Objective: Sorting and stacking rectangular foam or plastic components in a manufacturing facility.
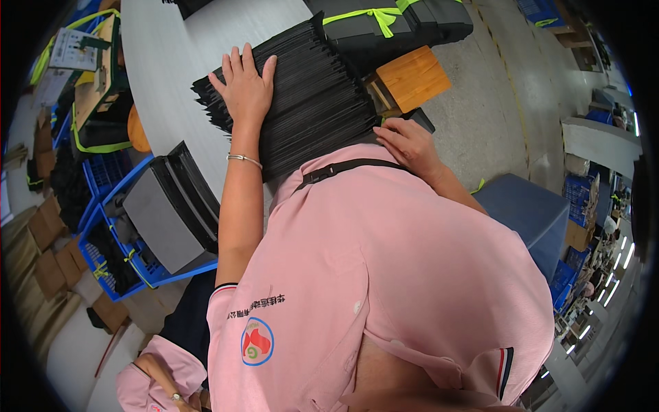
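A wide row of thin black sheets (309, 96), packed closely together with ragged ends, lies on the pale table in front of me. My left hand (244, 86) rests flat on its left part, fingers spread. By the row's near right corner is my right hand (410, 145), with loosely bent fingers at the edge. Nothing shows in its grasp, though its underside is hidden. My body, with a black strap round the waist, comes up against the near side of the row.
Black bundles tied with yellow-green strips (384, 27) lie beyond the row. A wooden stool (413, 79) stands to the right, near a dark blue box-shaped block (525, 209). Left are a blue crate (161, 275) and stacked grey-black panels (168, 216). Another person (161, 374) is at lower left.
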A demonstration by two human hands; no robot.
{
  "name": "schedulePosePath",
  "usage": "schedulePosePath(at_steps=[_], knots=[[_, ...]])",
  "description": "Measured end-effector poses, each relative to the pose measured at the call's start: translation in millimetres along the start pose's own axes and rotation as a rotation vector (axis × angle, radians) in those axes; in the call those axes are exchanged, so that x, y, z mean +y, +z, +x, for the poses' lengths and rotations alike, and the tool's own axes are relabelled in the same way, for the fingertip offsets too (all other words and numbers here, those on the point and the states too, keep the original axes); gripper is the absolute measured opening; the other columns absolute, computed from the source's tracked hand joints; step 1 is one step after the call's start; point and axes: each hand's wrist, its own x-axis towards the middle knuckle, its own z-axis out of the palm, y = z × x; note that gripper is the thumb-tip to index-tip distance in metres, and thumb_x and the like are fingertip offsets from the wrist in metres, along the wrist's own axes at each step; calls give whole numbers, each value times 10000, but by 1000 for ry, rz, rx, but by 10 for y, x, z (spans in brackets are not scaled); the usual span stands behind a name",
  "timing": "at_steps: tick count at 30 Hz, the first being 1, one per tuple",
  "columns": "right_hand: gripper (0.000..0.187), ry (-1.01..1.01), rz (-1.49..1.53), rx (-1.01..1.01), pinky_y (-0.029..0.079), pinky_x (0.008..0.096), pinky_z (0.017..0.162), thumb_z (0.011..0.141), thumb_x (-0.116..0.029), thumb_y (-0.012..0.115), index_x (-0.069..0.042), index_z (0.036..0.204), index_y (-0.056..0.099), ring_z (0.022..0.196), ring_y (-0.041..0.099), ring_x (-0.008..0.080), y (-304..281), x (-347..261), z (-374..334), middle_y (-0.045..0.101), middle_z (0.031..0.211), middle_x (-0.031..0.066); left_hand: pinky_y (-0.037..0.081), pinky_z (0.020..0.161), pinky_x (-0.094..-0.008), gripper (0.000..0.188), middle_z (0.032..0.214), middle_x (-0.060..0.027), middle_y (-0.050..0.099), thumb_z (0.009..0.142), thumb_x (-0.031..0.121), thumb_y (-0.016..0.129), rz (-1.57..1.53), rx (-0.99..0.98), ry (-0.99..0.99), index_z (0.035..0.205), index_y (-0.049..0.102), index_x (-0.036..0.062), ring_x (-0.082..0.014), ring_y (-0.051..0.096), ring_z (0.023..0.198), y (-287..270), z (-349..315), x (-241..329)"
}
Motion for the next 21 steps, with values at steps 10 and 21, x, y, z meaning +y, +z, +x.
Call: schedulePosePath(at_steps=[10,21], knots=[[145,-19,54,-85,533,343,689,828,-106,770,-49,925,678,779,648,252,-33,-47,84,664,977,76,90,1215,-648,739,1604,-150,397,1029,631,401,-13,-8,-7,1542,428,101,-337,287,1520,-8,7,0],[230,63,157,-181,574,329,766,910,-104,740,-70,1133,693,882,709,259,32,-11,40,725,1007,112,81,1220,-642,742,1609,-154,385,1027,634,405,-16,-15,1,1550,418,107,-345,278,1521,-10,28,-12]])
